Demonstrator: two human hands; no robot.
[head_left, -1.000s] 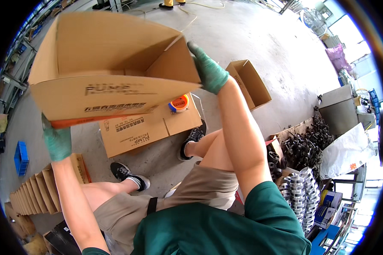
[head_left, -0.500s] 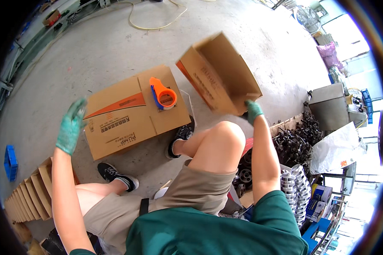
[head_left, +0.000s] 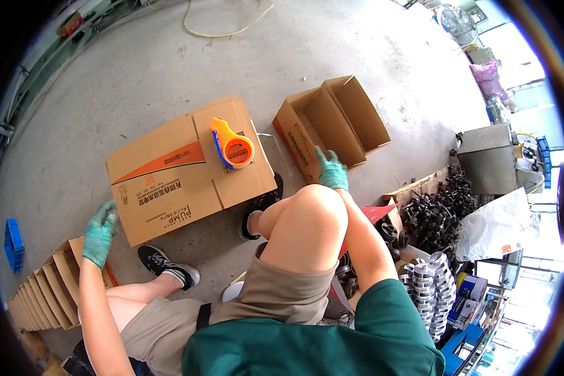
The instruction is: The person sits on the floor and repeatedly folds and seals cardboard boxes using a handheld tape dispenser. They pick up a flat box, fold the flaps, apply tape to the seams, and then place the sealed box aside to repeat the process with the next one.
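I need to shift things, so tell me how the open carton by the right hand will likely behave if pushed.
The open carton is probably light for its size, since no contents show inside. Thin cardboard around its open top may flex. Its flat sides make rolling unlikely.

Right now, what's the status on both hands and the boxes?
Left hand empty, beside the printed cardboard. Right hand spread at the nearer open box, contact unclear. Second open box right beside it. Tape dispenser lying on the cardboard.

Wide head-worn fisheye view, facing downward
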